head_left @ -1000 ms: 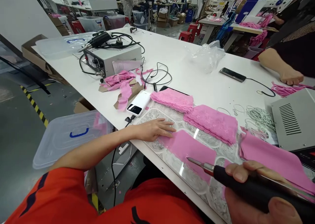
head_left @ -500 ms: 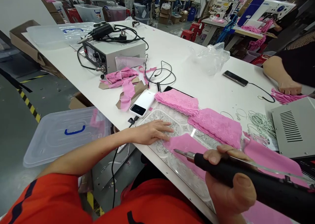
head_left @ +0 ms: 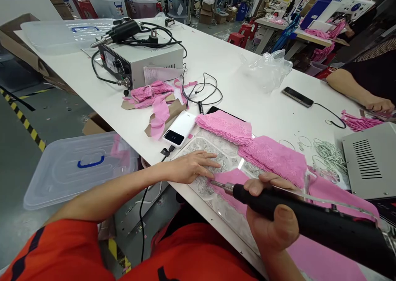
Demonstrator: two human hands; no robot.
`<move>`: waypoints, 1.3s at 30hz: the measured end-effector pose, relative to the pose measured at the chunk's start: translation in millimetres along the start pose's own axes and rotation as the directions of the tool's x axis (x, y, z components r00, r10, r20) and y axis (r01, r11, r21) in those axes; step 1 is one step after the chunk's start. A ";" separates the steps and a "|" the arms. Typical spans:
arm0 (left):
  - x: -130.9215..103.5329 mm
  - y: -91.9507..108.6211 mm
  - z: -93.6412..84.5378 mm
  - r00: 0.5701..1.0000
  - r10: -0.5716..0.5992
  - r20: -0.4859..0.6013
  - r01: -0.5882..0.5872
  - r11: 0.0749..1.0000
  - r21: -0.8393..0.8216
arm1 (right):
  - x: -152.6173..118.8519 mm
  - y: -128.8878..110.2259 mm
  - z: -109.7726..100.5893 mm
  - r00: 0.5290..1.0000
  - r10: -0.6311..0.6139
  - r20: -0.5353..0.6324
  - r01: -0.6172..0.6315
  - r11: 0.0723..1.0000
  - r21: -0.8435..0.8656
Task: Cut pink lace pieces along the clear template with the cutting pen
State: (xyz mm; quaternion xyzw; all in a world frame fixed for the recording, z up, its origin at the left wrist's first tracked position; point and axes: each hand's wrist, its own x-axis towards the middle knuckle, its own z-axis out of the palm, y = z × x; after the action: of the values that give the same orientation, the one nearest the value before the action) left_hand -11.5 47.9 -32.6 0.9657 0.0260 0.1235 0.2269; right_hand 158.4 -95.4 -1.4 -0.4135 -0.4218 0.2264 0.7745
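My left hand lies flat with fingers spread on a clear patterned plate, its fingertips by the upper edge of a pink fabric piece. In my right hand is a black handheld tool with a slim metal tip, like an ultrasonic cutter. The tip points left and reaches the pink fabric close to my left fingers; whether it touches cannot be made out. Two stacks of pink lace pieces, one farther back and one nearer, lie just beyond. More pink fabric lies behind the tool.
A white power bank sits left of the stacks, with pink scraps and a grey control box behind. A second box stands right, near green cord. Across the table is another person's hand. A lidded bin stands left.
My right hand has moved the tool left, bringing its tip closer to my left fingers. My left hand stays in place. The other person's hand has shifted right, off the pink bundle.
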 end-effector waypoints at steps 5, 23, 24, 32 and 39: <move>0.7 0.5 -1.0 1.000 -0.012 0.012 0.012 1.000 0.005 | -0.3 1.8 1.0 1.000 -0.004 0.002 0.004 1.000 -0.026; -4.7 2.1 1.8 0.995 0.041 -0.095 -0.038 0.999 0.024 | 16.3 -8.1 -12.6 0.995 -0.036 -0.090 0.032 0.998 -0.055; -3.9 4.0 2.9 0.993 0.041 -0.108 -0.038 0.999 0.033 | 22.1 -9.9 -19.2 0.989 -0.061 -0.134 0.050 0.995 -0.082; 27.5 27.2 26.8 0.981 0.091 -0.169 -0.057 0.979 0.197 | 45.7 -3.1 -45.9 0.937 -0.104 -0.334 0.061 0.989 -0.137; 35.4 31.1 36.9 0.975 0.097 -0.198 -0.033 0.952 0.303 | 43.6 7.6 -42.3 0.961 -0.076 -0.266 0.051 0.994 -0.101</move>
State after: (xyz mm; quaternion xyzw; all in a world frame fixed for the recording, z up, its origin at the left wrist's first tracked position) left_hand 31.8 7.9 -42.7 0.9706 0.0361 0.2273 0.0704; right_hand 217.6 -79.7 -0.2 -0.4622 -0.3358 0.1234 0.8114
